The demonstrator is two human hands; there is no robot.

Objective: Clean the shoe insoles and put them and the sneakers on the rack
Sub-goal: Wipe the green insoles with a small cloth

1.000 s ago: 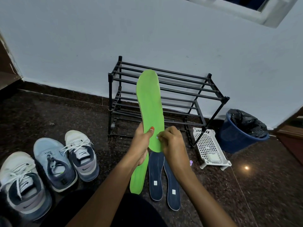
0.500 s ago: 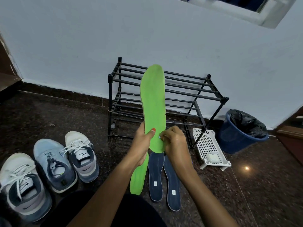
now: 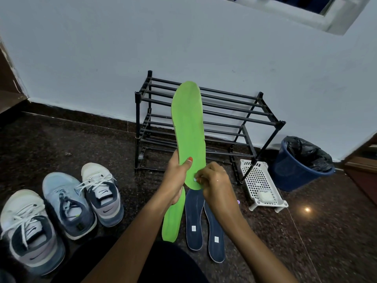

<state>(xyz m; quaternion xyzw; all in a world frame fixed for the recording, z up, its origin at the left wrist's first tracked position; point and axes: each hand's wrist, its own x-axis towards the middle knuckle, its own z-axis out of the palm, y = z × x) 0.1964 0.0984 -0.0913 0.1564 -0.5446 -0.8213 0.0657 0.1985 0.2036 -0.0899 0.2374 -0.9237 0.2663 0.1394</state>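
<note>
Dark floor (image 3: 61,144), black rack (image 3: 234,107) behind: left hand (image 3: 175,176) gripped an upright green insole (image 3: 188,119), right hand (image 3: 214,180) pinched its lower end.

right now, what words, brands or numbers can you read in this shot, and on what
"AIRMAX", upside down, with a swoosh mark: tongue of the white sneaker nearest the rack.
Swoosh mark only, no words: side of the leftmost sneaker.
White stickers on the two navy insoles: too small to read.
No text shows on the held green insole.
</note>
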